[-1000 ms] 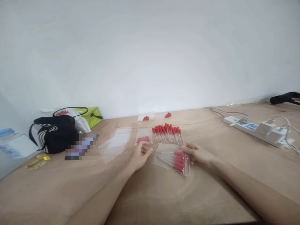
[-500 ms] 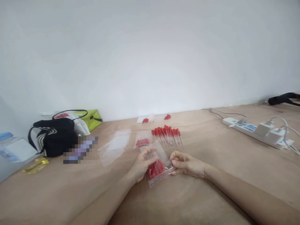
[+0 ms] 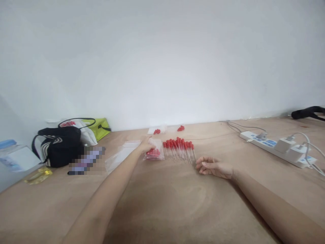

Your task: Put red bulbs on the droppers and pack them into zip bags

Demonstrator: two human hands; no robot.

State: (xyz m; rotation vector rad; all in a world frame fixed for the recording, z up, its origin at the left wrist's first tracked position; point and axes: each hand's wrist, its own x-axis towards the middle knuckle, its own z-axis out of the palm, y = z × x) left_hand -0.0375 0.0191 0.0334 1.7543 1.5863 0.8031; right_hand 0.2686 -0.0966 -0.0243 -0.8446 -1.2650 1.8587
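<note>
My left hand (image 3: pixel 146 146) reaches forward to a clear zip bag (image 3: pixel 157 156) with red-bulbed droppers inside, its closed fingers at the bag's left side. The fingers are small and a little blurred there. The bag lies at the spot of another filled bag, which is largely hidden. Just right of it is a row of several droppers (image 3: pixel 179 147) with red bulbs and clear stems, bulbs toward the wall. Near the right end of that row, my right hand (image 3: pixel 214 167) hovers at the table, holding nothing, its fingers loosely bent and apart.
Flat clear bags (image 3: pixel 122 157) lie left of my left forearm. Two small groups of red pieces (image 3: pixel 157 131) lie on bags near the wall. A black bag (image 3: pixel 62 145) and a blurred-out object (image 3: pixel 87 161) are at left. A white power strip (image 3: pixel 266 144) with plugged chargers stands right.
My left hand has carried the filled bag forward and left to the other filled bag. My right hand has let go of it and moved right.
</note>
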